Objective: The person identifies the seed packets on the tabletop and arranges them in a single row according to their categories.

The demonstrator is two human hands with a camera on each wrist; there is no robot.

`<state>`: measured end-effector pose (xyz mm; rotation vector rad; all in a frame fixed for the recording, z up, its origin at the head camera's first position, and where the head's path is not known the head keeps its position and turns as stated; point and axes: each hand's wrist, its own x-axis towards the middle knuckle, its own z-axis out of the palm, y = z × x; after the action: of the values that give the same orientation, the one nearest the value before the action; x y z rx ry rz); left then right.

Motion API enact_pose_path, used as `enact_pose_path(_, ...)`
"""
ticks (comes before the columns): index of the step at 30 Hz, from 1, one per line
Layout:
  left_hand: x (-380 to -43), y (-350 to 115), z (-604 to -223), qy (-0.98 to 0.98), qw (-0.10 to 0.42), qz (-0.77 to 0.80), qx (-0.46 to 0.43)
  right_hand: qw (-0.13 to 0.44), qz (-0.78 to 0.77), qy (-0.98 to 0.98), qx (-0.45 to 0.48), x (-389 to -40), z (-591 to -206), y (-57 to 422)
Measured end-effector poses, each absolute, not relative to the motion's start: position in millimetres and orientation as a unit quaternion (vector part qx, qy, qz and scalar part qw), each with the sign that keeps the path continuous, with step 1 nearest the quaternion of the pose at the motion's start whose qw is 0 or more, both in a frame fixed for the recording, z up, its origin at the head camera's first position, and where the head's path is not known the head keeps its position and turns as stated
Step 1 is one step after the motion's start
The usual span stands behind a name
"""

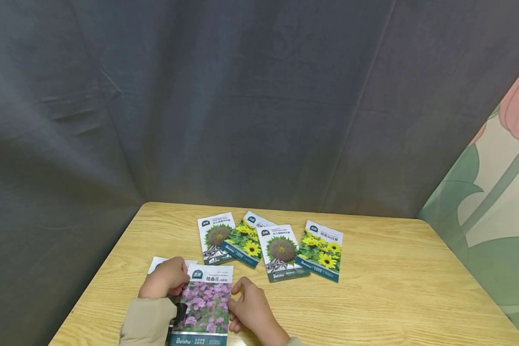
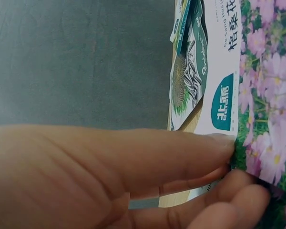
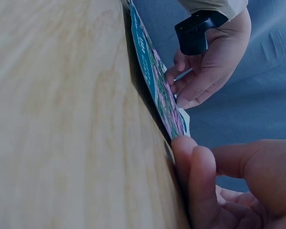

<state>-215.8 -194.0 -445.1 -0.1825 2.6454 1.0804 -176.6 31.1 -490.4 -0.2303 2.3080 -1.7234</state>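
Observation:
A seed packet with pink-purple cosmos flowers point(image 1: 205, 302) is at the front left of the table, held between both hands. My left hand point(image 1: 166, 278) pinches its left edge near the top corner, the thumb point(image 2: 195, 148) lying by the printed logo. At the opposite edge, my right hand point(image 1: 252, 305) pinches the packet between thumb and fingers, low over the tabletop in the right wrist view. Another packet point(image 1: 156, 262) shows its white top behind the left hand; the rest of it is mostly covered by the hand and the cosmos packet.
Toward the back lie two packets with a brown sunflower head, one left point(image 1: 218, 235) and one right point(image 1: 282, 250), and two with yellow sunflowers, one partly overlapped point(image 1: 246, 240) and one farthest right point(image 1: 322, 252). A grey curtain point(image 1: 251, 105) hangs behind the wooden table point(image 1: 393, 288).

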Motion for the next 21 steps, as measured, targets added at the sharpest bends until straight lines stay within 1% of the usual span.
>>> enact_pose_path(9, -215.0, -196.8, -446.7, 0.917, 0.132, 0.370, -0.065, 0.137, -0.597, 0.786, -0.076, -176.9, -489.1, 30.2)
enact_pose_path(21, -217.2, -193.6, -440.0, 0.942, 0.097, 0.317, -0.048, 0.146, -0.611, 0.775, -0.076, -178.3, -490.1, 32.9)
